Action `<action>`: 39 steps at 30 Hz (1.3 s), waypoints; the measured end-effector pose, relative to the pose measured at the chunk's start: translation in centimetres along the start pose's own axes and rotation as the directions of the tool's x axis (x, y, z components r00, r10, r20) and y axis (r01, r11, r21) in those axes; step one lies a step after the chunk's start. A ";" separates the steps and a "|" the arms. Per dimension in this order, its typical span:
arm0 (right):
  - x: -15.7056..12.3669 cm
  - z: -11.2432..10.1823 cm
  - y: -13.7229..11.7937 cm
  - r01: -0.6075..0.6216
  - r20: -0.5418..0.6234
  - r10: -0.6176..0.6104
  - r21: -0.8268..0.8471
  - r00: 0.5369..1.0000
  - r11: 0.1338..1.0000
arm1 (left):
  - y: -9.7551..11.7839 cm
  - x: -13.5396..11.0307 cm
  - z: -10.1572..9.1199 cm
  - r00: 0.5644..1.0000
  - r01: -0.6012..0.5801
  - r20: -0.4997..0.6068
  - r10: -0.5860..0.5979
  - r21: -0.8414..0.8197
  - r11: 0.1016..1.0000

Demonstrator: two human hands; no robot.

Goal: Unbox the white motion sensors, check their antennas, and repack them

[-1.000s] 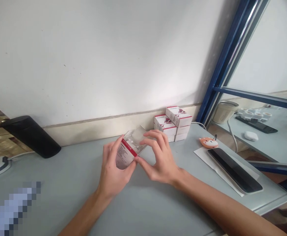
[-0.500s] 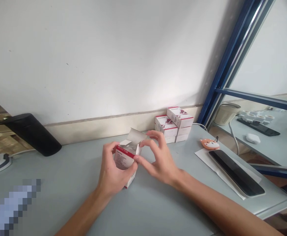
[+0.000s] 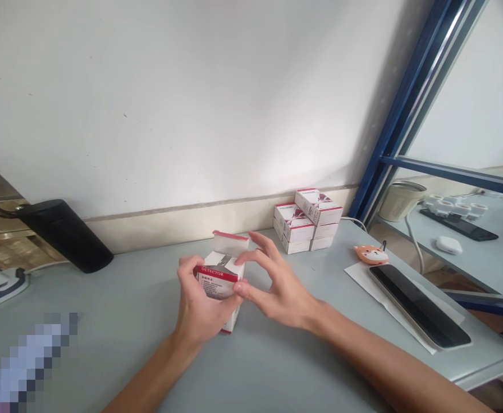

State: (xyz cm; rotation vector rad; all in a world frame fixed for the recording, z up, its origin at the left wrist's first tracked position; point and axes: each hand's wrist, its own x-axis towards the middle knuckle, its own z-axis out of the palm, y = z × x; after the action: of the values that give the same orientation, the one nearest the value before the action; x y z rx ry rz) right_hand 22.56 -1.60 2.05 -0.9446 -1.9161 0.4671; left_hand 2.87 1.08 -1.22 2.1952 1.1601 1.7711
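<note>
A small white and red cardboard box with "DETECTOR" printed on its front stands upright on the table. My left hand is wrapped around its left side, with the thumb across the front. At the top right corner my right hand pinches the box, thumb on the corner and a fingertip on the right side flap. Both side flaps are folded inward, with a narrow dark gap between them. Behind them the red-edged lid flap sticks up. What lies inside is mostly hidden.
Similar white and red boxes are stacked near the wall. A black phone lies on white paper to the right, beside an orange animal-faced case. A black cylinder leans at left. A blue-framed mirror bounds the right.
The side flaps have been folded down over the box opening, and the lid flap now stands upright behind them. My right fingers have shifted slightly; the left hand keeps its hold.
</note>
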 end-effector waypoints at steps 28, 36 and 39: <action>0.8 -0.6 1.1 0.128 -0.213 -0.106 0.093 0.971 0.987 | 1.1 0.9 -0.7 0.986 -0.055 0.156 0.061 -0.041 0.998; 0.8 -0.9 1.9 0.212 -0.151 -0.187 0.166 0.971 0.963 | 0.2 1.0 -0.6 0.964 -0.188 0.187 0.188 -0.019 0.982; 0.4 -0.4 2.5 0.195 -0.098 -0.186 0.087 0.978 0.977 | -0.7 0.8 -0.3 0.977 -0.103 0.183 0.112 -0.055 0.993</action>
State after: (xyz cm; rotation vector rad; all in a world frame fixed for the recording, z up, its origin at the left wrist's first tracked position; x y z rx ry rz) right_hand 23.79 0.29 0.87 -0.6998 -1.8643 0.3939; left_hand 2.34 1.95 -0.84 2.3777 0.9700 1.5705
